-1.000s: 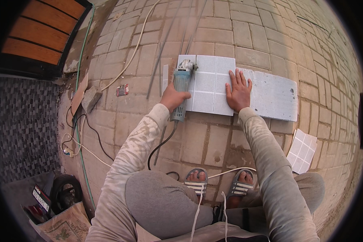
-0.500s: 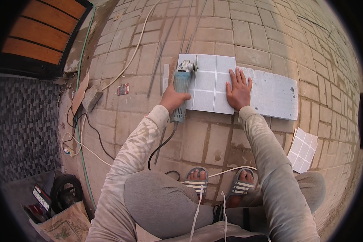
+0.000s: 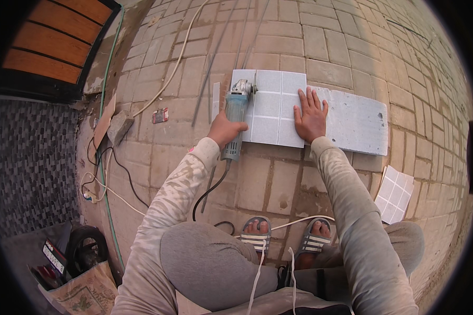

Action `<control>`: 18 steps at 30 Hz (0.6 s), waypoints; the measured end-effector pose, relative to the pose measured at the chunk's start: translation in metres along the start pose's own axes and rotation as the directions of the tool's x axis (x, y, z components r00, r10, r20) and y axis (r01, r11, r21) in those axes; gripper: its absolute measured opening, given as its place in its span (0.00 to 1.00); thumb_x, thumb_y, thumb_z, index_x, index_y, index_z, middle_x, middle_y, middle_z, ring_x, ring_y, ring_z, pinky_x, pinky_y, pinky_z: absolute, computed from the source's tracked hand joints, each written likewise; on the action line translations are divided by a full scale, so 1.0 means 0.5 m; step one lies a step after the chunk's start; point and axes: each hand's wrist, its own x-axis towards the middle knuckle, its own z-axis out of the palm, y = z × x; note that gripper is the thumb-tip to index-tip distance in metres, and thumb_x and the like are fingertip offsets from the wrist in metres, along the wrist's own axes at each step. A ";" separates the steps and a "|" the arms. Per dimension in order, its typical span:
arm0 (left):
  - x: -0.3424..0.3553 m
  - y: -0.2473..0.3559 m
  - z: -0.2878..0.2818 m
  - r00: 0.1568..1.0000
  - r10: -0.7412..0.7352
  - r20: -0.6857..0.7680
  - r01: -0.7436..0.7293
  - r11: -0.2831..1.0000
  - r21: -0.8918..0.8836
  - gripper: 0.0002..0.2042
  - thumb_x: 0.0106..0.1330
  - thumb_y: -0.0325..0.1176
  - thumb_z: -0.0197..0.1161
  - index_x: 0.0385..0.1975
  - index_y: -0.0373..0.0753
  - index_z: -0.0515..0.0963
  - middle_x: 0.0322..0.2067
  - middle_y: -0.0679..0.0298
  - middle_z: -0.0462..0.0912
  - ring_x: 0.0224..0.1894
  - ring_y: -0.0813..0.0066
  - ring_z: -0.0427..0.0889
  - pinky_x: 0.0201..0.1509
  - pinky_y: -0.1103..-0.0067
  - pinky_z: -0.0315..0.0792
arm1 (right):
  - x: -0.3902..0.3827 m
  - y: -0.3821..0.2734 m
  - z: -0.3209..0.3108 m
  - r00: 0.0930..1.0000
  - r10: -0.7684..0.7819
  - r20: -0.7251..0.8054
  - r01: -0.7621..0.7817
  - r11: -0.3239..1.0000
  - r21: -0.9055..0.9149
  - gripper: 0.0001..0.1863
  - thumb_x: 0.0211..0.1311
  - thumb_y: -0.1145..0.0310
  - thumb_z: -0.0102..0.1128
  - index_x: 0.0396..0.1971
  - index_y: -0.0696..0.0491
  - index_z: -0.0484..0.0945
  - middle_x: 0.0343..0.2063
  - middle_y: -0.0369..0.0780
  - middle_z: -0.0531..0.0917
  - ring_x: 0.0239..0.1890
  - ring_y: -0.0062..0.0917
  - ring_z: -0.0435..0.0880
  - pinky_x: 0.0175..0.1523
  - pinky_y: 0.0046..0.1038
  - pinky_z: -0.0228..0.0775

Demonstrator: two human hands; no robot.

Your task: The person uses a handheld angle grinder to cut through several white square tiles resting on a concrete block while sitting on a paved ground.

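My left hand (image 3: 227, 127) is wrapped round the blue-green body of an angle grinder (image 3: 237, 112). The grinder's metal head points away from me, and its thin disc (image 3: 255, 84) stands on edge at the line near the left side of a grey tile (image 3: 268, 105) with white grid lines. Whether the disc is spinning I cannot tell. Flat on the tile's right edge lies my right hand (image 3: 311, 118), fingers stretched out and a little apart. Under the tile, a pale grey block (image 3: 355, 123) sticks out to the right.
A smaller gridded tile piece (image 3: 394, 195) lies at right. The grinder's black cord (image 3: 209, 190) curves towards my sandals (image 3: 256, 234). Thin metal rods (image 3: 205, 86), a red packet (image 3: 161, 115), a stone block (image 3: 120, 128) and a green hose (image 3: 104, 84) are on the left paving.
Hardly anything differs. The grinder's head and disc sit very slightly differently at the tile's far end; both hands keep their places.
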 end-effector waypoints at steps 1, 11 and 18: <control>-0.001 0.002 0.001 1.000 -0.002 0.003 0.002 1.000 -0.006 0.28 0.53 0.27 0.74 0.55 0.30 0.74 0.46 0.56 0.83 0.47 0.65 0.82 0.56 0.70 0.76 | 0.000 0.001 0.000 1.000 -0.001 0.001 0.001 1.000 -0.001 0.32 0.74 0.53 0.47 0.75 0.46 0.64 0.76 0.46 0.62 0.79 0.36 0.55 0.79 0.53 0.33; -0.007 -0.008 -0.001 1.000 0.004 -0.001 -0.004 1.000 -0.012 0.27 0.53 0.27 0.74 0.54 0.30 0.74 0.45 0.57 0.83 0.46 0.66 0.82 0.55 0.71 0.76 | 0.000 -0.003 -0.006 1.000 0.003 0.027 -0.002 1.000 -0.006 0.32 0.75 0.55 0.46 0.76 0.46 0.61 0.77 0.45 0.60 0.80 0.37 0.54 0.79 0.53 0.33; -0.015 -0.010 0.004 1.000 0.021 0.001 -0.021 1.000 -0.012 0.25 0.53 0.26 0.74 0.52 0.30 0.75 0.44 0.58 0.83 0.45 0.67 0.82 0.53 0.71 0.76 | -0.001 0.004 -0.005 1.000 0.006 0.023 -0.006 1.000 -0.010 0.31 0.75 0.55 0.46 0.76 0.46 0.61 0.77 0.45 0.60 0.80 0.36 0.54 0.79 0.53 0.33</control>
